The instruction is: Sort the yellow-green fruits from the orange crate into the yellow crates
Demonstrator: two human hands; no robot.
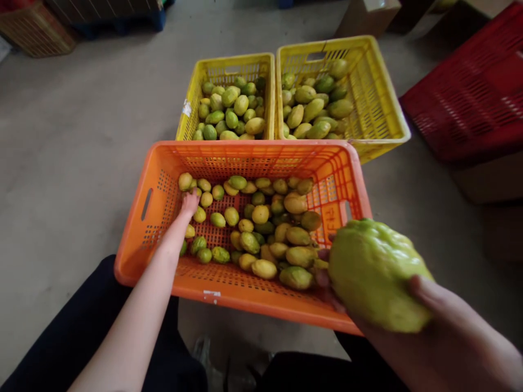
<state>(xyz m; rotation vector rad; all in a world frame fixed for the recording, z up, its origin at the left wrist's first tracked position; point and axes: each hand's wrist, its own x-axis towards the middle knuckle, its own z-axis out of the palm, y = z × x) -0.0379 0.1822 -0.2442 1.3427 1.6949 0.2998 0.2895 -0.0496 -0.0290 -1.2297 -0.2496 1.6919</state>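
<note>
My right hand is closed around a large, bumpy green-yellow citron, lifted over the near right corner of an orange crate. My left hand reaches down into the crate's left end, its fingers curled at a small yellow-green fruit; the fingertips are partly hidden. Smaller round fruits lie loosely around that hand, among them a green one. Longer yellow-green fruits are packed closely in the right half of the crate.
Two yellow crates stand behind the orange one, the left crate and the right crate, both holding similar fruits. A red crate is at the right. Cardboard boxes and a blue pallet are at the back.
</note>
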